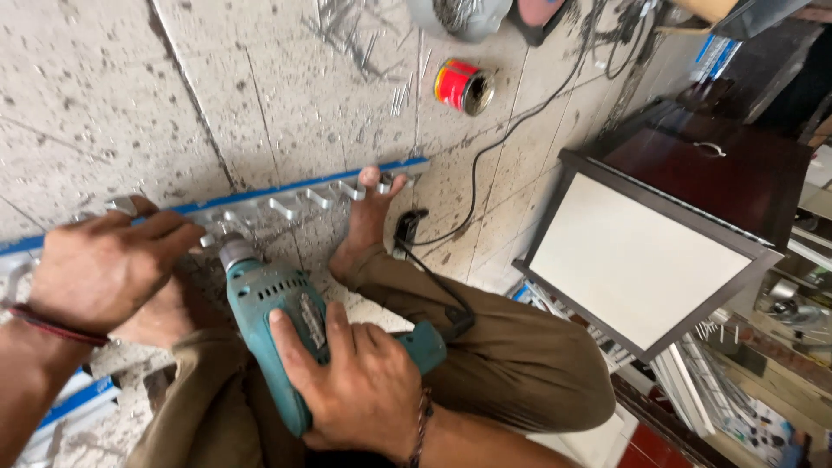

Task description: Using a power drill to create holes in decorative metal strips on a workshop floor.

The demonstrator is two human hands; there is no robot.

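My right hand (355, 381) grips a teal electric drill (273, 303), its chuck pointing at a long aluminium strip with a blue film edge (299, 198) that lies across the stone floor. My left hand (104, 264) presses down on the strip just left of the drill tip. A bare foot (368, 217) holds the strip's right end down with its toes. The drill's black cable (433, 286) runs over my olive trouser leg.
A red tin (464, 85) lies on its side among several scattered nails (355, 39). A dark-framed white panel (641, 260) and a dark wooden cabinet (719, 165) stand to the right. More blue-edged strips (78, 403) lie at the lower left.
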